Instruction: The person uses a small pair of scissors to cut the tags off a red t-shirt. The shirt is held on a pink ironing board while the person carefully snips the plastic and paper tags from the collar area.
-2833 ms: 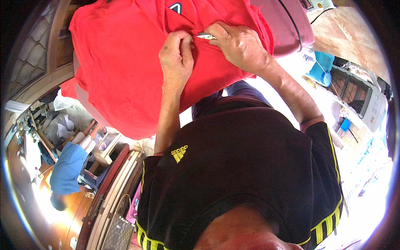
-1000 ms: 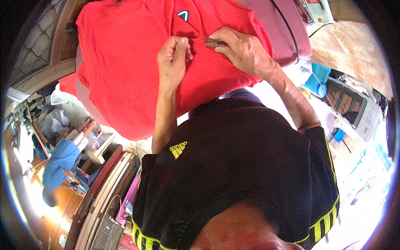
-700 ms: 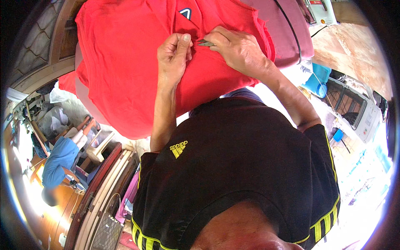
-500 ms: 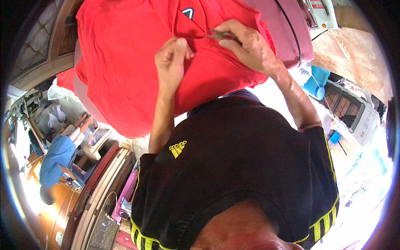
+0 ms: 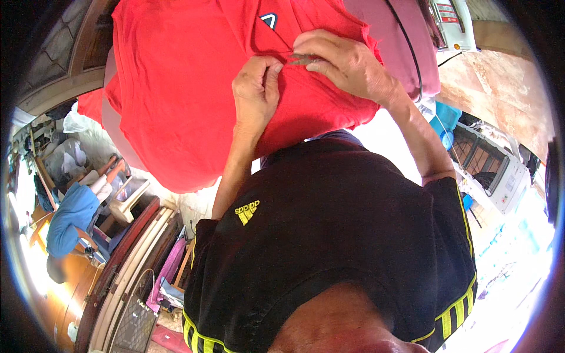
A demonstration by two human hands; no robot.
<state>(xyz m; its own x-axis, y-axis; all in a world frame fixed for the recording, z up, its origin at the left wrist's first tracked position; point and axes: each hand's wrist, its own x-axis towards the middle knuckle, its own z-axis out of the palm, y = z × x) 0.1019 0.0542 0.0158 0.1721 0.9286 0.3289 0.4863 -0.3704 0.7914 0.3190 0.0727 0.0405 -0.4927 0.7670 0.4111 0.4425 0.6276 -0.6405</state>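
Note:
A red garment (image 5: pixel 176 106), seemingly a shirt, lies spread in front of me, with a small dark blue and white badge (image 5: pixel 269 22) near its far edge. My right hand (image 5: pixel 347 63) is closed around small dark metal thread snips (image 5: pixel 303 60), whose blades point left, low over the cloth. Close to those blades, my left hand (image 5: pixel 256 91) is pinched, thumb against fingers, at the garment's surface. What sits in that pinch, cloth or thread, is too small to make out.
Under the garment is a mauve padded surface (image 5: pixel 424 65) crossed by a black cord (image 5: pixel 409 35). A white machine (image 5: pixel 456 26) stands at the far right. Another person in a blue shirt (image 5: pixel 73 217) is at the left, beside a white plastic chair (image 5: pixel 129 203).
My left hand has shifted right, its fingers closing toward the snips. The snips have come slightly nearer and left with my right hand. At the left, the other person's posture differs a little.

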